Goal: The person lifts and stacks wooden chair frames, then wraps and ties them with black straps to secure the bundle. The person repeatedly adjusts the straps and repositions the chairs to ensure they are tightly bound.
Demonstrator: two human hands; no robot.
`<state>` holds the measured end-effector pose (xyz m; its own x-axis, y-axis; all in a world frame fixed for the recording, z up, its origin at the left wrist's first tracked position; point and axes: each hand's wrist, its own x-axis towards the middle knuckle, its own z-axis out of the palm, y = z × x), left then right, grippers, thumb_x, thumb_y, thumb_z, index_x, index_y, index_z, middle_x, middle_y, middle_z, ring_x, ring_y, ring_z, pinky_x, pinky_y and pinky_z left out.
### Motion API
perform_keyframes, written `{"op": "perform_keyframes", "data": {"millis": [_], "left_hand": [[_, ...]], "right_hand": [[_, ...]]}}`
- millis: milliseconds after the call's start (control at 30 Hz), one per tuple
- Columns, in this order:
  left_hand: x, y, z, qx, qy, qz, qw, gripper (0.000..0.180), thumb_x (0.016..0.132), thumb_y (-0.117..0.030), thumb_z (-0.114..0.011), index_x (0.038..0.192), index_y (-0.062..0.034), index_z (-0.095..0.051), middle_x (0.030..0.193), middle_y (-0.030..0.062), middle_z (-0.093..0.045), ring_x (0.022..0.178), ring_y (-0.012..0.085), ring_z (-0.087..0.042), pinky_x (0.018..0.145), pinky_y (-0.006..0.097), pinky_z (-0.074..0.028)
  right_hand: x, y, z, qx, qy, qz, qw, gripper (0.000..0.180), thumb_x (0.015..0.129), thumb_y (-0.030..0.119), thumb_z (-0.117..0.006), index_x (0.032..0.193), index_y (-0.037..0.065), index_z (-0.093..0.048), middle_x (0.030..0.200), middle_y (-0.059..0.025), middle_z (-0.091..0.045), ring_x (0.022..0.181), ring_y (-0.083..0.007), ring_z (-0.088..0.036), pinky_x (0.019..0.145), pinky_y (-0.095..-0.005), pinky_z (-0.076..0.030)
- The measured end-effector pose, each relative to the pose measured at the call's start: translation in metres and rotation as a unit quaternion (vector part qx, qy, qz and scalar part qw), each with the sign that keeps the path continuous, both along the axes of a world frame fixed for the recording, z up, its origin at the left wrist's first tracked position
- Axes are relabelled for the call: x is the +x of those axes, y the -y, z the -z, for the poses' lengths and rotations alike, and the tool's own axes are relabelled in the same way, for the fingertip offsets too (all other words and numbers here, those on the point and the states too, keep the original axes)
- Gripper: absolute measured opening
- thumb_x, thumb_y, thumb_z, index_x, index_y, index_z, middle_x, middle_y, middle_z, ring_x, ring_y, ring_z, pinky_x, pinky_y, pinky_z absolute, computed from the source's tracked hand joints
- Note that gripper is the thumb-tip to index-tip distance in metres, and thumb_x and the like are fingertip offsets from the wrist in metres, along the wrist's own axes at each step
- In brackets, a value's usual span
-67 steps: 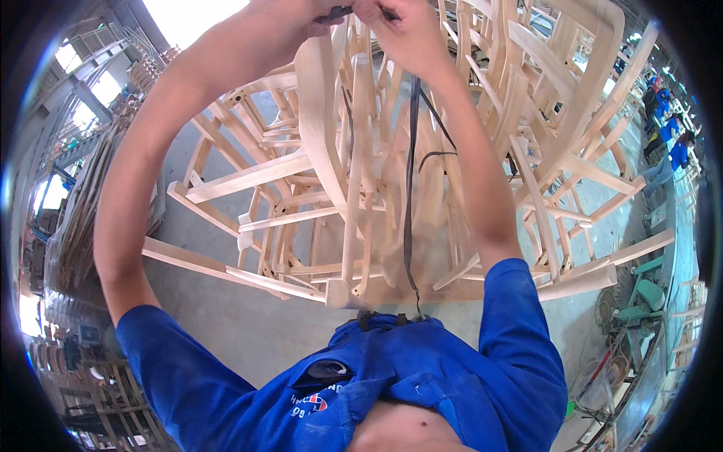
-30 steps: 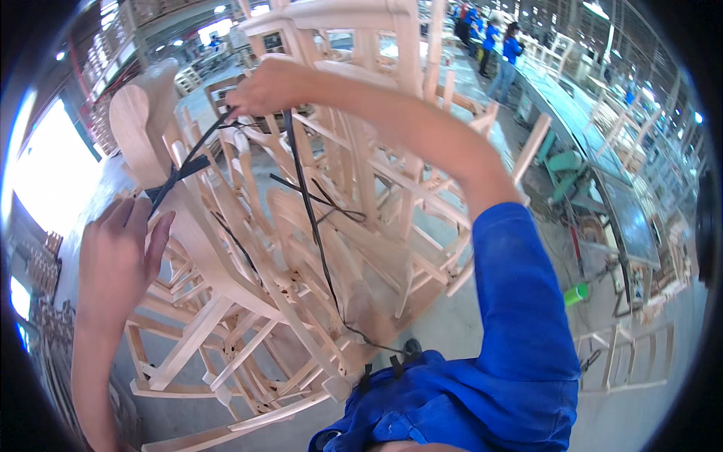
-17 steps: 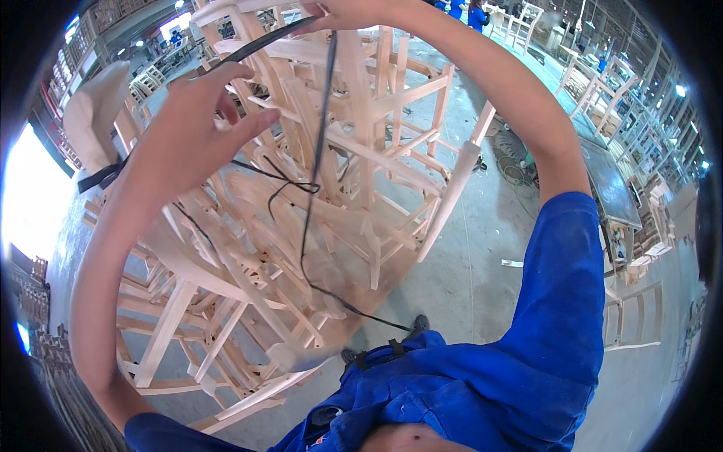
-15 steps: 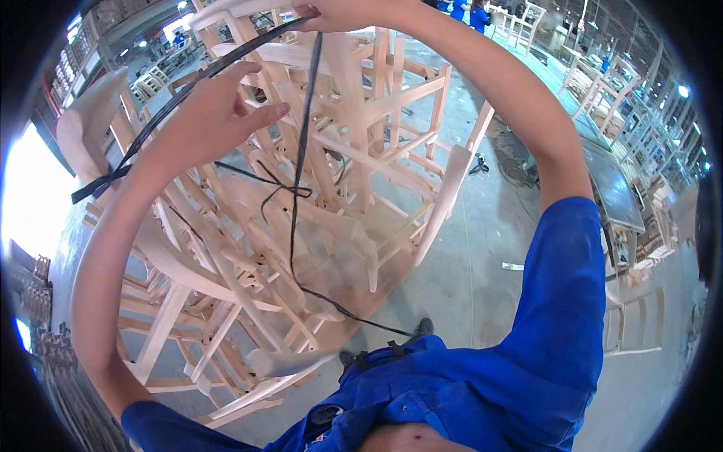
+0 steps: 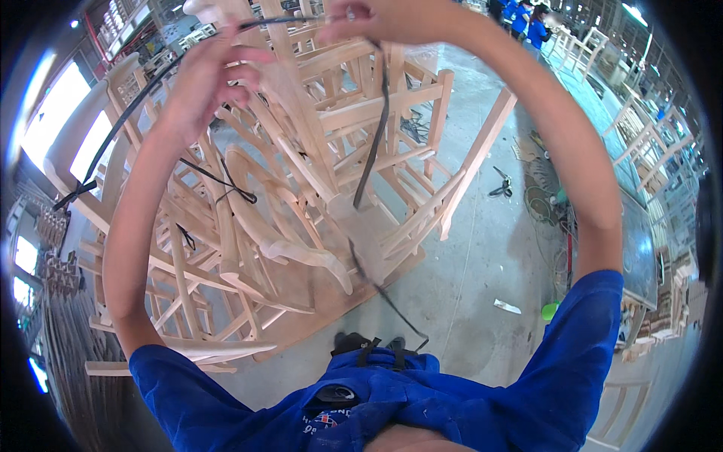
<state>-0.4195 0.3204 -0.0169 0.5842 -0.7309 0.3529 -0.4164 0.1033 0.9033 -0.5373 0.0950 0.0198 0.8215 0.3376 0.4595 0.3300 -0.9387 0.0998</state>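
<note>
Head view: right hand fingers closed on a black strap; left hand fingers half curled, grip unclear; the strap's long axis runs crosswise past both hands, bending down-left to a knot at a pale wooden frame.

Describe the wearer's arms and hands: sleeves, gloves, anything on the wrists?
Left hand and right hand both bare, no gloves. No watch or band visible on either wrist. Left sleeve and right sleeve are short, plain blue; forearms uncovered.
</note>
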Motion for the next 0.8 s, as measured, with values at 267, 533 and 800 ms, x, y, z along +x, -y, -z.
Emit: {"op": "perform_keyframes", "data": {"millis": [267,533,800], "left_hand": [[0.147,-0.020,-0.010,0.022,-0.050,-0.115,0.992,0.028,0.098,-0.020,-0.045,0.114,0.0010,-0.055,0.090,0.0047,-0.060,0.081,0.0093,-0.059,0.073,0.022,-0.051],[0.249,0.097,0.025,-0.196,-0.094,0.066,0.974,0.039,0.096,-0.018,-0.046,0.129,0.0021,-0.043,0.117,0.0121,-0.058,0.103,0.0189,-0.059,0.094,0.030,-0.049],[0.262,0.060,0.016,-0.188,-0.143,-0.213,0.948,0.041,0.094,-0.024,-0.051,0.127,0.0001,-0.046,0.118,0.0111,-0.057,0.108,0.0196,-0.056,0.096,0.033,-0.045]], "right_hand": [[0.043,0.028,0.034,0.083,-0.001,-0.033,0.996,0.041,0.088,0.044,-0.056,0.077,0.004,-0.060,0.054,-0.0052,-0.043,0.051,-0.0162,-0.044,0.050,-0.0336,-0.034],[0.247,0.052,0.046,0.380,-0.034,-0.084,0.921,0.034,0.087,0.032,-0.058,0.094,0.000,-0.066,0.079,-0.0100,-0.063,0.076,-0.0217,-0.060,0.067,-0.0340,-0.050],[0.342,0.061,0.050,0.520,-0.358,-0.252,0.734,0.020,0.082,0.023,-0.064,0.077,0.004,-0.067,0.061,-0.0066,-0.058,0.057,-0.0186,-0.055,0.052,-0.0339,-0.042]]}}
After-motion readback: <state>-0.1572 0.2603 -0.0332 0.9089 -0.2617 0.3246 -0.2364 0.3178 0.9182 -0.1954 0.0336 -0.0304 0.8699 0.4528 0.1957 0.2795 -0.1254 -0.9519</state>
